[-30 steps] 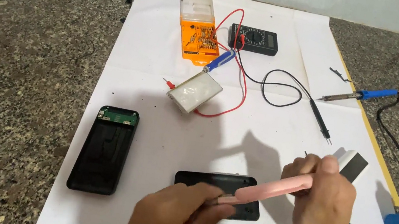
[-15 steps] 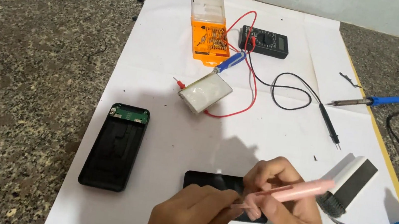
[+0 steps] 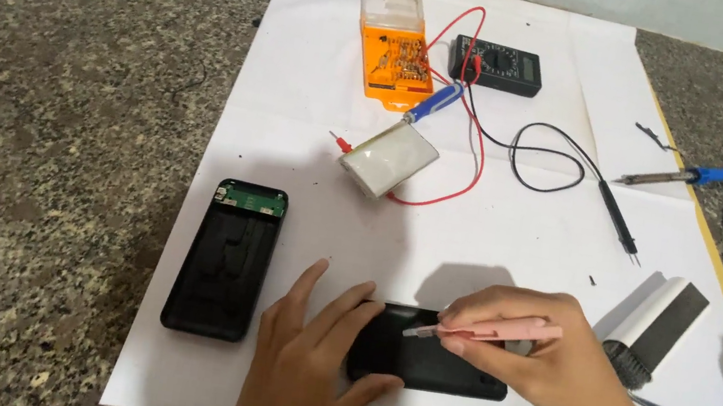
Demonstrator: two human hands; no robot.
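Pink tool in right hand — near-horizontal, tip apparently left.

even, fairly bright light falls from above on the white paper sheet, which looks a little washed out near its far edge. soft shadows lie to the left of things: a faint grey patch beside the right hand, another beside the small brush. no hard glare, only a dull sheen on the white battery pack. focus is sharp at the centre (the corners look slightly softer). the granite counter is dimmer.
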